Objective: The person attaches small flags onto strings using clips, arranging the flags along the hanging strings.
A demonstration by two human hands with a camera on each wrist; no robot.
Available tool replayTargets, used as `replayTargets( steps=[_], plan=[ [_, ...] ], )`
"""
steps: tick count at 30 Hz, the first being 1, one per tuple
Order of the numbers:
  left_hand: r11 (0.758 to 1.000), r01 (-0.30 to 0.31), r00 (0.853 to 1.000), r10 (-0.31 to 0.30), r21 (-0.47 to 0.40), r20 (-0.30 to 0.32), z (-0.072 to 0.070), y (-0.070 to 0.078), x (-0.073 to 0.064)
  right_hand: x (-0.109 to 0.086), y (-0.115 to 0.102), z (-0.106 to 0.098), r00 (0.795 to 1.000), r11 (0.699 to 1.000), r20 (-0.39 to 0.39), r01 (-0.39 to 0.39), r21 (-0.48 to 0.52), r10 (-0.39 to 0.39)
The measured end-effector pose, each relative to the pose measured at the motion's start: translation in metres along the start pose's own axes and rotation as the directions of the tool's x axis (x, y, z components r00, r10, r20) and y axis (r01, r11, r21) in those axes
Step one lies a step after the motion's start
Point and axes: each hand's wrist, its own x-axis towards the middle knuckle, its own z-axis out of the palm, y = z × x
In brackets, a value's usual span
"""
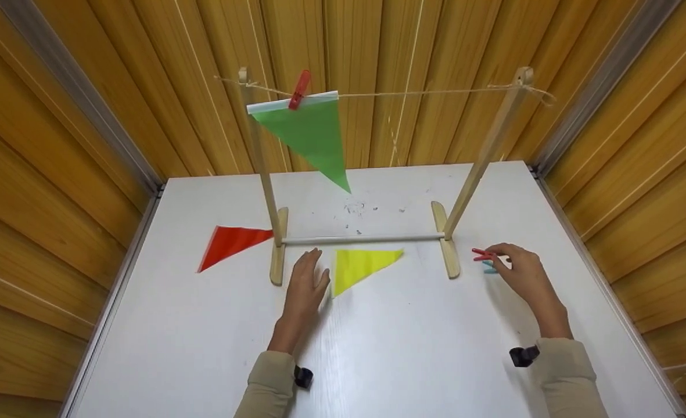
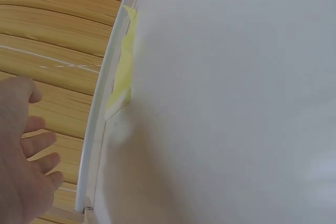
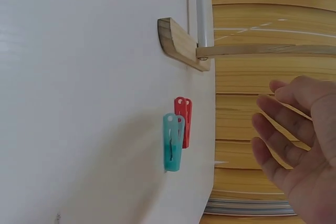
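Observation:
My right hand [image 1: 521, 277] hovers at the right of the table, beside a red clothespin [image 1: 482, 254] and a teal clothespin [image 3: 171, 148]. In the right wrist view both pins lie apart from the loosely spread fingers, the teal one nearer that camera. A yellow triangular flag [image 1: 359, 268] lies flat in the middle of the table. Just left of its wide edge is my left hand [image 1: 303, 290], fingers relaxed and holding nothing. On the string [image 1: 412, 93] hangs a green triangular flag [image 1: 319, 133], pinned by another red clothespin [image 1: 300, 90].
A wooden stand has a left post [image 1: 264, 174], a right post [image 1: 485, 157] and a white crossbar [image 1: 366, 238] low between them. Left of it, a red triangular flag [image 1: 229, 244] lies on the white table [image 1: 401, 360]. Wood-patterned curtains [image 1: 656, 203] surround the table.

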Motion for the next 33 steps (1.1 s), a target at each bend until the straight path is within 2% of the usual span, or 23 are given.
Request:
replayTargets(
  steps=[4, 9, 14, 19, 23, 28, 33],
  plan=[
    [0.998, 0.054, 0.999, -0.054, -0.029, -0.01, 0.01, 0.001, -0.004, -0.002, 0.005, 0.003, 0.999, 1.0, -0.026, 0.022, 0.0, -0.022],
    [0.989, 0.11, 0.992, -0.116, -0.094, -0.056, 0.02, 0.0, -0.003, -0.004, 0.012, 0.006, 1.0, 1.0, 0.003, 0.0, -0.003, 0.0],
    [0.988, 0.107, 0.988, -0.118, -0.111, -0.096, 0.031, -0.005, 0.0, -0.009, 0.018, 0.007, 0.997, 0.998, 0.039, -0.065, 0.001, 0.065],
    [0.993, 0.098, 0.992, -0.103, -0.065, -0.076, 0.038, -0.013, 0.001, -0.012, 0.022, 0.011, 0.995, 0.996, 0.052, -0.089, 0.012, 0.089],
    [0.995, 0.093, 0.992, -0.095, -0.025, -0.087, 0.041, -0.017, 0.001, -0.013, 0.025, 0.014, 0.992, 0.994, 0.077, -0.106, 0.025, 0.104],
    [0.996, 0.086, 0.993, -0.084, 0.025, -0.084, 0.043, -0.018, 0.0, -0.014, 0.027, 0.015, 0.986, 0.99, 0.098, -0.141, 0.024, 0.138],
    [0.993, 0.097, 0.992, -0.092, 0.061, -0.085, 0.044, -0.017, 0.002, -0.013, 0.028, 0.018, 0.988, 0.991, 0.074, -0.136, 0.001, 0.135]
  ],
)
